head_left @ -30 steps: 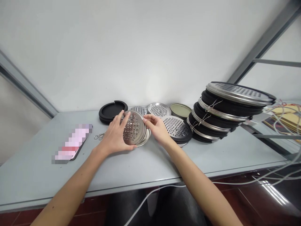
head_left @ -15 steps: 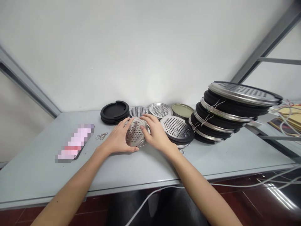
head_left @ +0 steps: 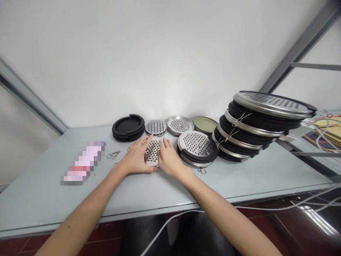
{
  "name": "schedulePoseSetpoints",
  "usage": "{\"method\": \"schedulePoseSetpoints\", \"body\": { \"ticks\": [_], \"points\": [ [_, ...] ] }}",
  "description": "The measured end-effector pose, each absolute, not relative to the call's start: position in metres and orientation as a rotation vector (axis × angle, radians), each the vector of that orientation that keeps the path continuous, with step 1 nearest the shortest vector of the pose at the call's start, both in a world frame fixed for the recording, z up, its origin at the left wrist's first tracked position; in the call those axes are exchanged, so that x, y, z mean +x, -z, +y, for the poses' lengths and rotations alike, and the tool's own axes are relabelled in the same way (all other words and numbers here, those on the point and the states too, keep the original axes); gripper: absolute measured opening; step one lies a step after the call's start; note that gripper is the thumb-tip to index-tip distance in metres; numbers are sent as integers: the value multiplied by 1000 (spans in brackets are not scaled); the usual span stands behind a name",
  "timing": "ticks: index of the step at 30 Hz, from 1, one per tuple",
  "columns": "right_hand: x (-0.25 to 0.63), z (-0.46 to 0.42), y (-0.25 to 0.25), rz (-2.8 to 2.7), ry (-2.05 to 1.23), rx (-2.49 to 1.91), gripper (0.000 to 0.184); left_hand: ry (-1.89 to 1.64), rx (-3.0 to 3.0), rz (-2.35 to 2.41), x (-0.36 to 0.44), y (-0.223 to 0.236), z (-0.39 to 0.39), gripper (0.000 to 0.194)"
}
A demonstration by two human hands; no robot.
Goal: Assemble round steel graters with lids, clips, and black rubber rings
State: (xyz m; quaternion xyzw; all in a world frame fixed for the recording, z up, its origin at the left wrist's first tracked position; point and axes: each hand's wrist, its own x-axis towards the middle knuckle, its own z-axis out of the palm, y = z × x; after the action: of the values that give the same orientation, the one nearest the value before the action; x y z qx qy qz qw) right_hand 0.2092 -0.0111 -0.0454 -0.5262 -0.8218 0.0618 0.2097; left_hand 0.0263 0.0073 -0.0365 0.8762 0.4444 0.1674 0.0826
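Observation:
Between my hands a round metal grater disc, full of small slots, lies nearly flat on the grey table. My left hand grips its left side, thumb along the front edge and fingers over the back. Against the right edge my right hand is closed, fingers bent and pressing down on the rim. What lies under the disc is hidden. Just right of my right hand is another grater disc, seated in a black ring on a small stack.
Behind stand black ring bases, slotted discs, a rimmed grater disc and an olive lid. A tall leaning stack of wire-clipped units rises at right. Metal clips and a blurred-out phone lie left.
The grater disc has gone from tilted up to nearly flat. My right hand has lifted off its edge, come across, and pressed down on the right rim. My left hand has stayed around it.

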Motion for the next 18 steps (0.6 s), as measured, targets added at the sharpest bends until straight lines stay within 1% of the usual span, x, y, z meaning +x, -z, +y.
{"method": "schedulePoseSetpoints", "body": {
  "ticks": [6, 18],
  "points": [
    [207, -11, 43, -2148, -393, -1571, 54, -485, 2623, 1346, 28, 35, 6, 118],
    [208, -6, 50, -2003, -505, -1456, 60, -489, 2605, 1325, 20, 30, 4, 114]
  ]
}}
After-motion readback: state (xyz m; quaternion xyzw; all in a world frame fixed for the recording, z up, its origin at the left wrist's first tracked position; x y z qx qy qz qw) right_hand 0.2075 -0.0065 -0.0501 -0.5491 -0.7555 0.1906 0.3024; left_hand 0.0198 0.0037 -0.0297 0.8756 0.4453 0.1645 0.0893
